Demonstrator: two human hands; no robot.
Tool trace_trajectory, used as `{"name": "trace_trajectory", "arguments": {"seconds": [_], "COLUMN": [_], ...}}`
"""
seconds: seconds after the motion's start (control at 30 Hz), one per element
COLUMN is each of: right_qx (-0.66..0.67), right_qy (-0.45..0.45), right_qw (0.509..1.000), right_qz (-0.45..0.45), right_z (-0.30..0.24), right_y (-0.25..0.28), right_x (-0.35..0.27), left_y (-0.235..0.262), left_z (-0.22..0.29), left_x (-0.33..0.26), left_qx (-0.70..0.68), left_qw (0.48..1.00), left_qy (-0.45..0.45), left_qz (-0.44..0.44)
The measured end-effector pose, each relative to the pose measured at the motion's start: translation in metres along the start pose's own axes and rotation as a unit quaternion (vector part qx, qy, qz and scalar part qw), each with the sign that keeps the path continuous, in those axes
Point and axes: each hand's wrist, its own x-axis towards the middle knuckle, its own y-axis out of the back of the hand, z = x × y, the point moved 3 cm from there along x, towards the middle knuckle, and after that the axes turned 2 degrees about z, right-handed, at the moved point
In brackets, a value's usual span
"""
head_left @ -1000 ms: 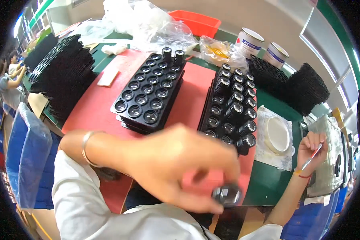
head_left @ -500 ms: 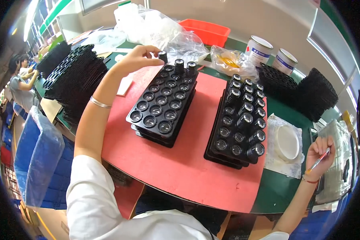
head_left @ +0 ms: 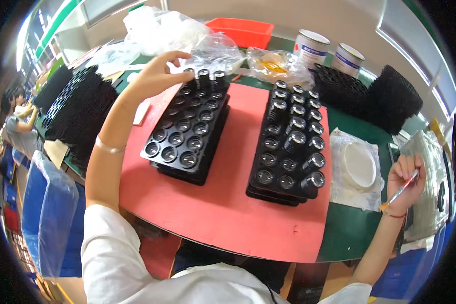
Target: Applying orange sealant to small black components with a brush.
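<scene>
At the far left corner of a black tray (head_left: 212, 149), my left hand (head_left: 159, 76) is closed with its fingertips on a small black lens barrel (head_left: 189, 76). Two similar barrels stand upright beside it along the far row; glass-topped round pieces sit lower in the other pockets. To the right, a second black tray (head_left: 273, 196) holds several tall lens barrels (head_left: 296, 141) and some lower ones. Off at the right edge, my right hand (head_left: 408, 177) grips a thin brush (head_left: 400, 190), tip pointing down and left. Near it a round white dish (head_left: 358, 166) lies on crumpled wrapping.
Both trays rest on a pink mat (head_left: 223, 213) over a green table. Stacks of black trays (head_left: 86, 106) stand left and back right. Behind are plastic bags (head_left: 162, 33), a red bin (head_left: 243, 31) and two cans (head_left: 311, 46). Another person (head_left: 19, 124) sits far left.
My left hand has brought the lens barrel down to the left tray's far corner, level with the two beside it. The view has shifted slightly; my right hand still holds the brush.
</scene>
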Motion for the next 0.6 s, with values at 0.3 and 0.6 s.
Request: {"name": "trace_trajectory", "arguments": {"seconds": [0.3, 0.6], "right_qx": [-0.102, -0.287], "right_qy": [0.117, 0.238], "right_qw": [0.976, 0.910], "right_qz": [0.154, 0.183], "right_z": [-0.015, -0.017], "right_y": [0.019, 0.015], "right_x": [-0.003, -0.005], "left_y": [-0.060, -0.106], "left_z": [0.188, 0.201], "left_x": [-0.113, -0.126], "left_qx": [0.044, 0.149], "left_qw": [0.920, 0.919], "left_qy": [-0.366, -0.357], "left_qz": [-0.131, -0.077]}}
